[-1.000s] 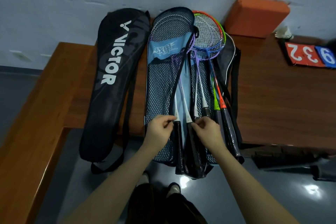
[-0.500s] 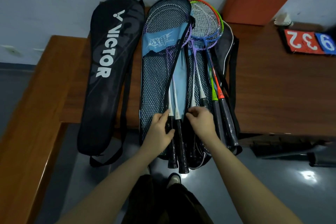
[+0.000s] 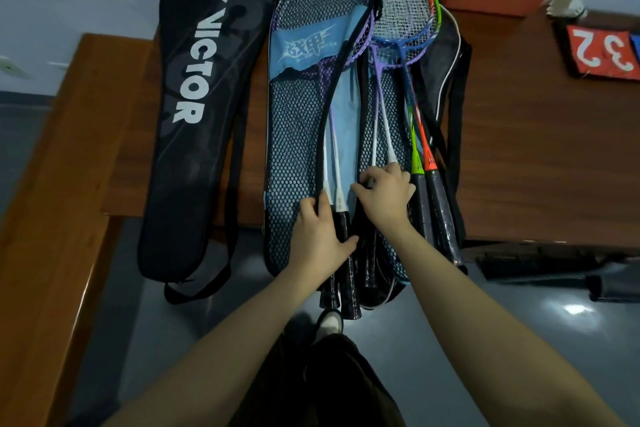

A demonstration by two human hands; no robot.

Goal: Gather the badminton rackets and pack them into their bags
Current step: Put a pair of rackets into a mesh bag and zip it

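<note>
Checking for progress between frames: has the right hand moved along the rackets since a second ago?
Yes. The right hand has slid up the racket shafts toward the heads, away from the table's front edge.

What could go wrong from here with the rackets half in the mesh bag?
1. The mesh bag and the black grips overhang the table edge; a tug might slide the lot to the floor.
2. The left hand holds the bag's opening edge and the right hand works at the shafts; strings or frames could snag on the netting.
3. The orange and green rackets lie loose, on a black bag, and may get knocked aside.
</note>
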